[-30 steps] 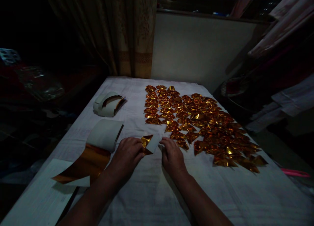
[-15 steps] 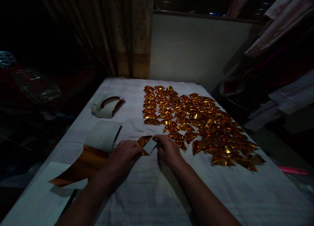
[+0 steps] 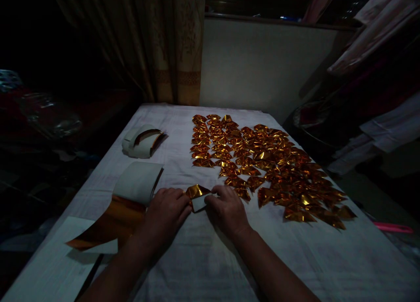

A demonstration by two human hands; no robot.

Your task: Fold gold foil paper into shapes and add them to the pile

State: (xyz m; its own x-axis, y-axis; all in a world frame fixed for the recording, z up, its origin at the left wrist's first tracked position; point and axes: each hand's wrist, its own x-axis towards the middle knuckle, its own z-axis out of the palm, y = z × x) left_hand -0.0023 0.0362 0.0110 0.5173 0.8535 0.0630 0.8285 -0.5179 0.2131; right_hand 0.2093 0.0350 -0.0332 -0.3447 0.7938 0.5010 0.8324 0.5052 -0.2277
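A partly folded sheet of gold foil paper point(image 3: 197, 191) lies on the white cloth between my two hands, its pale backing showing on the near flap. My left hand point(image 3: 169, 208) is closed on its left end, fingers bent together. With thumb and fingers, my right hand point(image 3: 226, 208) pinches the right end. Rows of folded gold foil pieces point(image 3: 226, 151) spread over the cloth just beyond and to the right. Left of my left hand sits a curled stack of foil sheets point(image 3: 136, 179), pale side up, with a loose gold sheet point(image 3: 113, 221) in front of it.
Another curled stack of sheets point(image 3: 142, 142) rests farther back on the left. A flat white sheet or board point(image 3: 52, 258) lies at the near left of the cloth-covered table point(image 3: 197, 267). Behind hang a curtain point(image 3: 167, 43) and, at right, garments point(image 3: 390, 122).
The gold paper has been folded further: a raised gold peak now stands at its far side, and the pale flap lies nearer me. My right hand has shifted slightly, its thumb lower.
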